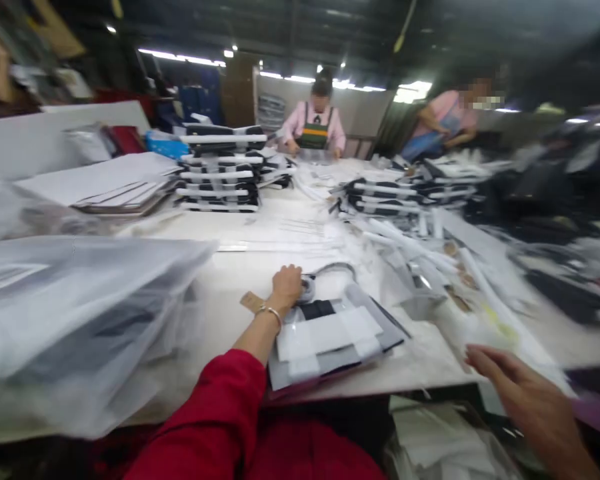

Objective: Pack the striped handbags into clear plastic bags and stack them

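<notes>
My left hand (pixel 286 287) has its fingers curled at the far left edge of a folded grey and dark garment (pixel 390 327). What lies inside its fingers is hidden. Right beside it is a small round grey item (pixel 307 288), perhaps a tape roll, with a dark curved strip (pixel 337 267) behind it. A brown cardboard tag (pixel 253 301) shows on the other side of the wrist. White paper (pixel 333 333) is wrapped across the garment. My right hand (pixel 530 393), slightly blurred, is off to the right with fingers stretched out and nothing in it.
Clear plastic bags (pixel 80 320) cover the table's left side. Stacks of folded dark garments (pixel 220 173) stand farther back, with more (pixel 385 193) to their right. White strips (pixel 420 247) lie at right. Below the edge is a bag of papers (pixel 445 440). Two co-workers stand beyond.
</notes>
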Demonstrator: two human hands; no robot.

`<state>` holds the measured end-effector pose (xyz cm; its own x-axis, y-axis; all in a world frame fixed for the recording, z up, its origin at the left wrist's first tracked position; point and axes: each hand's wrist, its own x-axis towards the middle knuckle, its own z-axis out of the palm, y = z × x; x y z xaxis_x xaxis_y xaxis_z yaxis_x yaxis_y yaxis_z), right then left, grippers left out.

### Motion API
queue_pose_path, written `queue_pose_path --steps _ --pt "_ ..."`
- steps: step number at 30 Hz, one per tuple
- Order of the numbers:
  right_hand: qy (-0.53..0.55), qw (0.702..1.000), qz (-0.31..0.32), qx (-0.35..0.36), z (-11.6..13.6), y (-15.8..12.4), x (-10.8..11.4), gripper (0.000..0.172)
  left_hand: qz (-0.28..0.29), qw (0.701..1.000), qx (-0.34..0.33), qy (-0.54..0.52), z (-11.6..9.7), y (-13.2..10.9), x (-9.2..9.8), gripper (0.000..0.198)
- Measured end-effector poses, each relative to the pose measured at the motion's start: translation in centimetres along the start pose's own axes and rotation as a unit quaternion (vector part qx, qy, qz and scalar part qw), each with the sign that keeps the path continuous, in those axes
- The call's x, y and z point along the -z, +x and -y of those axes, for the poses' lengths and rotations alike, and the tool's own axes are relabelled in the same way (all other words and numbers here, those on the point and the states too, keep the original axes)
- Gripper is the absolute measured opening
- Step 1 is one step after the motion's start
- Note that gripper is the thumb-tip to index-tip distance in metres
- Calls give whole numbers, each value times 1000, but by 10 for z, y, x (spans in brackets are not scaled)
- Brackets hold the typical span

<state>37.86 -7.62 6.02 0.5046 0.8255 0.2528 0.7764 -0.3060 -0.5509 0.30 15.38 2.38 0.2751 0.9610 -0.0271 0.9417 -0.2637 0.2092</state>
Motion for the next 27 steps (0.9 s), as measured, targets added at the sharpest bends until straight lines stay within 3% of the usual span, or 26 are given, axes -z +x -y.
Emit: queue_pose_path --steps 3,8,12,16,19,23,27 --pt "-1 996 -11 -84 7 -17 8 41 0 1000 -14 23 1 6 1 27" --pt "3 998 9 -65 -9 -24 2 42 5 998 -29 50 4 10 1 27" --pt "-5 1000 6 20 -2 -10 -21 42 8 998 -29 64 5 14 1 27" --pt "-33 979 7 202 33 24 -42 30 15 997 -25 71 4 16 2 28" --pt "-62 966 4 253 60 53 -46 26 18 997 -21 75 3 15 2 29" --pt "-53 975 -92 194 62 88 -26 26 24 997 -21 74 4 16 1 31" --pt "17 981 -180 68 22 106 15 32 31 997 -32 67 6 19 1 32"
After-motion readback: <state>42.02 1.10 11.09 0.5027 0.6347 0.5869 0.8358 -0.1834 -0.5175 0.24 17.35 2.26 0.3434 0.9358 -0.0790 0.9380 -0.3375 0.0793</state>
